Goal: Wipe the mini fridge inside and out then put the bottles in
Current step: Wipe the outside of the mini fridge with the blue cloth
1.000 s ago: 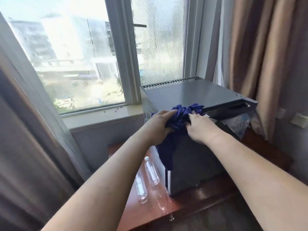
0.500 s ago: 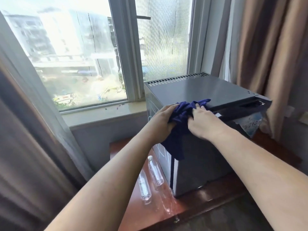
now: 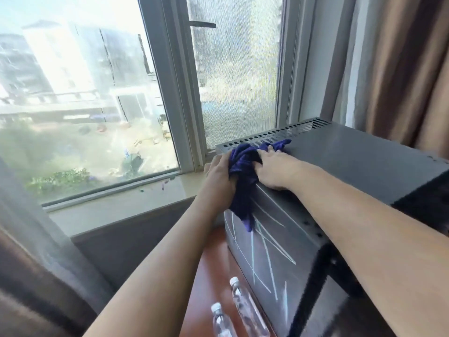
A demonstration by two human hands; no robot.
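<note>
The mini fridge stands on the table beside the windowsill. My left hand grips the blue cloth at the fridge's top left edge, and my right hand clutches the same cloth with curled fingers on the fridge's top, by its vent slots. Two bottles lie along the fridge's left wall.

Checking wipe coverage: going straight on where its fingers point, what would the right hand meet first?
The right hand holds the blue cloth, so that first; beyond it, probably the vent slots at the rear edge of the mini fridge.
</note>
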